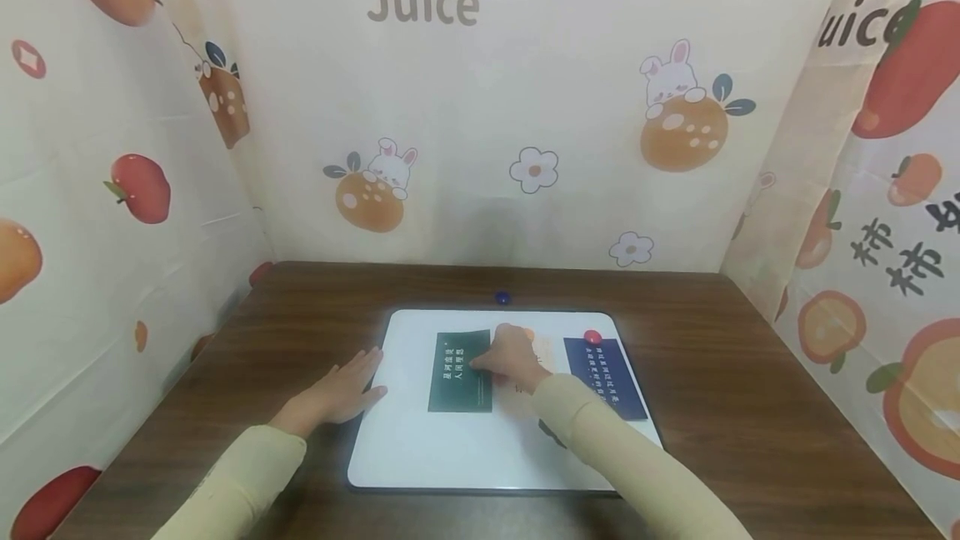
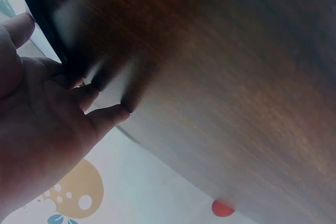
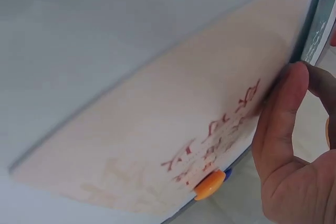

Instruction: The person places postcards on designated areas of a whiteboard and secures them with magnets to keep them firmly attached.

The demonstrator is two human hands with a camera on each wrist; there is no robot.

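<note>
Here the left hand [image 1: 341, 392] lies flat, fingers straight, at the board's [image 1: 420, 457] edge; the right hand [image 1: 512, 357] pinches the green card [image 1: 457, 373].

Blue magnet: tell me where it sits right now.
In the head view, the blue magnet lies on the brown table, just beyond the whiteboard's far edge.

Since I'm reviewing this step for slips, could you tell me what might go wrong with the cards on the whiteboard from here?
The right hand touches the green card, which seems to have no magnet on it, so it could slide or skew. That hand also lies over the pale card and might nudge it under its orange magnet. The left hand only rests flat at the whiteboard edge, so the board may shift on the table.
</note>
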